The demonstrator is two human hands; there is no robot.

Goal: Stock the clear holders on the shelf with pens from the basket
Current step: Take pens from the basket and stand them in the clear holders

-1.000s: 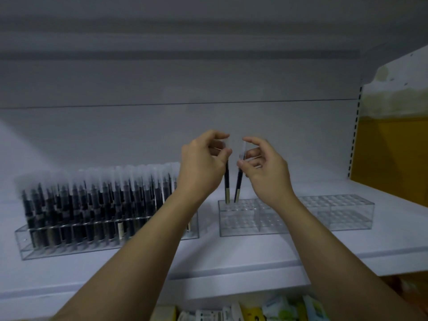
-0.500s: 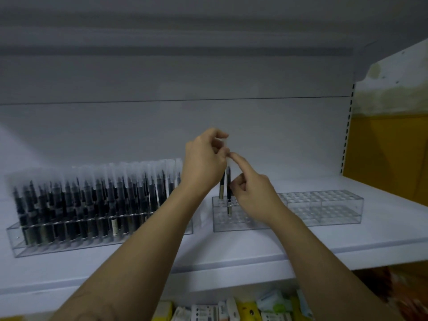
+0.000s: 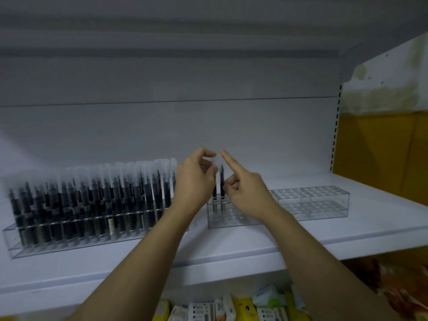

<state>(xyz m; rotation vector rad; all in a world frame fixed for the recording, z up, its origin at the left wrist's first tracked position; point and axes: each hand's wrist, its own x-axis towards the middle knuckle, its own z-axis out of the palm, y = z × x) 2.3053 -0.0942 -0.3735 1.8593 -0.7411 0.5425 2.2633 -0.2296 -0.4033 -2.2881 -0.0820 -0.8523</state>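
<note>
Two black pens with frosted caps stand upright side by side in the left end of a nearly empty clear holder (image 3: 324, 205) on the white shelf (image 3: 231, 251). My left hand (image 3: 196, 181) pinches the cap of the left pen (image 3: 214, 195). My right hand (image 3: 247, 191) has its index finger stretched straight, with the tip on the top of the right pen (image 3: 222, 193). Its other fingers are curled beside that pen. The basket is out of view.
A second clear holder (image 3: 14, 246), packed with several black pens, stands to the left on the same shelf. A yellow side panel (image 3: 382, 154) closes the shelf on the right. Small packaged goods (image 3: 231, 309) lie on the shelf below.
Both pens have come down from above the holder into its left slots. My right hand gave up its pinch and now has only the index fingertip on its pen's cap.
</note>
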